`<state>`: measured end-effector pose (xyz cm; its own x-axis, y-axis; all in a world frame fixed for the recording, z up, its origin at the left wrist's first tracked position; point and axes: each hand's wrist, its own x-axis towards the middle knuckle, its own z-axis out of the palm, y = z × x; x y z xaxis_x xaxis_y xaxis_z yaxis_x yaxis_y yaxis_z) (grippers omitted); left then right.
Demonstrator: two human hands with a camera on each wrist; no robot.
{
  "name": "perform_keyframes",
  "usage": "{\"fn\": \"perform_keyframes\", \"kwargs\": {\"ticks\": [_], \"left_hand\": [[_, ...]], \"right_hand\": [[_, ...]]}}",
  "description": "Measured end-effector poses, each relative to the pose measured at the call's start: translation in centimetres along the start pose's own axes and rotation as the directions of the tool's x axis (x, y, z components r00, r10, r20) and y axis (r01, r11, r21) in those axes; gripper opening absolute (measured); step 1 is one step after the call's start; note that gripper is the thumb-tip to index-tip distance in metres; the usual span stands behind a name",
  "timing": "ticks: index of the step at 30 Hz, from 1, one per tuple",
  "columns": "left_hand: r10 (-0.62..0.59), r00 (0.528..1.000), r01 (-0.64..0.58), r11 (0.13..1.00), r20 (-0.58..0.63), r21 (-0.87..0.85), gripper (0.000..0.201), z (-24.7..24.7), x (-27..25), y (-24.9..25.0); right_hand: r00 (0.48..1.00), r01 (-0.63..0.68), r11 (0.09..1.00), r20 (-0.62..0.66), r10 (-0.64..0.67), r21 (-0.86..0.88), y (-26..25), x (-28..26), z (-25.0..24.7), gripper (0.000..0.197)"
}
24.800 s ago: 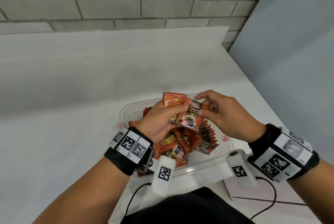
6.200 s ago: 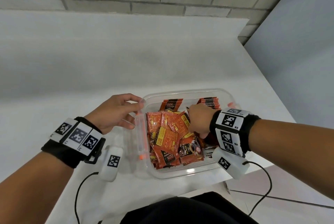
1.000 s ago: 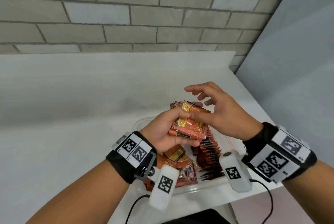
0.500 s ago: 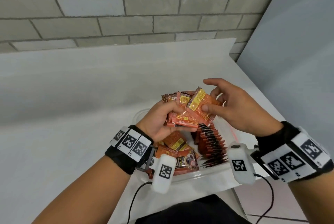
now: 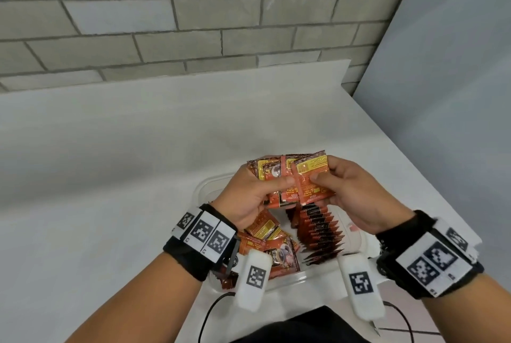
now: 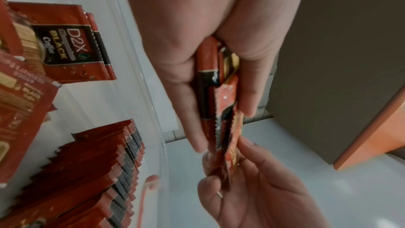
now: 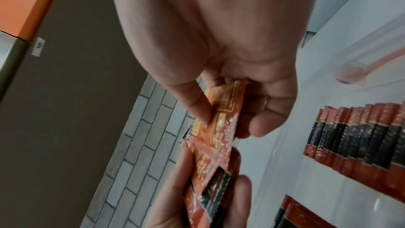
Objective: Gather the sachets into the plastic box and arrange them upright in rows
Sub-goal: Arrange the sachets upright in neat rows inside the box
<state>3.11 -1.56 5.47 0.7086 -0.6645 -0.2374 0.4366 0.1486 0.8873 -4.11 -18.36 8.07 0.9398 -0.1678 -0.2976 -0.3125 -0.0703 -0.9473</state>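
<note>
Head view: gripping a small stack of sachets (image 5: 279,179) in the left hand (image 5: 246,198), thumb pressing across the front, fingers curling behind. Pinching one more sachet (image 5: 311,179) at the right end of that stack with the right hand (image 5: 356,198), thumb on the printed face. Holding both above the plastic box (image 5: 203,190), a clear, rounded-corner container sitting on the white table (image 5: 110,162). Showing flat, glossy foil packets in red and orange with yellow label panels and crimped, serrated ends. Standing on edge inside the box, at its right side, a tight row of sachets (image 5: 318,232); lying loose and flat at its left side, a pile of sachets (image 5: 271,243). Backing the table, a grey brick wall (image 5: 193,16).

Left wrist view: clamping the stack (image 6: 210,93) edge-on between left thumb and fingers (image 6: 186,110), with saw-tooth seals showing. Meeting it from below, the right hand (image 6: 252,197), fingertips closing on the outermost packet. Showing, through the transparent box wall (image 6: 140,68), the upright row (image 6: 98,171) and flat packets printed with a black panel.

Right wrist view: pinching the orange sachet (image 7: 221,119) between right thumb and forefinger, remaining fingers curling loosely. Gripping the stack (image 7: 208,188) below, the left hand (image 7: 186,205). Standing at the right, the upright row (image 7: 361,136), red with black bands.
</note>
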Motion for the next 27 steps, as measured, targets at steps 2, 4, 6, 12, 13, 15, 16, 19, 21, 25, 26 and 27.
{"fn": "perform_keyframes", "kwargs": {"ticks": [2,4,6,12,13,15,16,19,21,25,26,27], "left_hand": [[-0.041,0.998,0.044,0.997,0.056,-0.060,0.014,0.0,0.0,0.2],[-0.074,0.990,0.095,0.980,0.118,-0.177,0.017,0.1,-0.1,0.5],[-0.064,0.993,0.084,0.973,0.099,-0.214,0.021,0.1,0.0,0.7],[-0.025,1.000,0.026,0.999,0.019,-0.033,0.020,0.2,0.2,0.6],[-0.029,0.999,0.030,0.999,0.019,-0.034,0.026,0.2,0.2,0.5],[-0.031,0.999,0.032,0.999,0.027,-0.041,0.046,0.0,0.4,0.2],[-0.025,0.999,0.026,0.999,0.029,-0.047,0.051,0.0,0.5,0.2],[-0.022,0.998,0.021,1.000,0.060,0.011,0.039,-0.2,0.5,0.2],[-0.037,0.995,0.030,0.997,0.095,0.070,0.018,-0.1,0.4,0.4],[-0.063,0.994,0.048,0.987,0.094,0.157,0.032,0.5,0.4,0.3],[-0.056,0.994,0.040,0.985,0.094,0.168,0.037,0.7,0.5,0.2],[-0.056,0.994,0.040,0.986,0.092,0.164,0.040,0.8,0.6,0.2]], "right_hand": [[1.000,0.002,1.000,-0.018,-0.002,-0.001,-0.2,0.1,-0.2,0.021],[0.999,-0.006,1.000,-0.040,0.007,0.025,-0.6,0.2,-0.8,0.020],[0.998,-0.022,0.998,-0.064,0.026,0.066,-0.8,0.4,-1.3,0.018],[0.998,-0.033,0.994,-0.046,0.038,0.107,-0.7,0.2,-1.0,0.021],[0.998,-0.025,0.995,-0.048,0.030,0.100,-0.6,0.2,-0.9,0.021],[0.998,-0.009,0.997,-0.058,0.014,0.081,-0.7,0.3,-1.0,0.021],[0.998,-0.003,0.998,-0.061,0.007,0.064,-0.7,0.3,-1.2,0.021],[0.996,0.026,1.000,-0.086,-0.027,-0.010,-1.1,0.3,-2.0,0.020],[0.994,0.053,0.998,-0.092,-0.057,-0.042,-1.6,0.2,-2.4,0.020],[0.994,0.085,0.992,-0.057,-0.090,-0.093,-2.0,0.2,-2.3,0.020],[0.995,0.084,0.992,-0.043,-0.088,-0.095,-1.9,0.2,-2.1,0.020],[0.996,0.081,0.993,-0.031,-0.084,-0.081,-1.8,0.3,-2.0,0.020]]}}
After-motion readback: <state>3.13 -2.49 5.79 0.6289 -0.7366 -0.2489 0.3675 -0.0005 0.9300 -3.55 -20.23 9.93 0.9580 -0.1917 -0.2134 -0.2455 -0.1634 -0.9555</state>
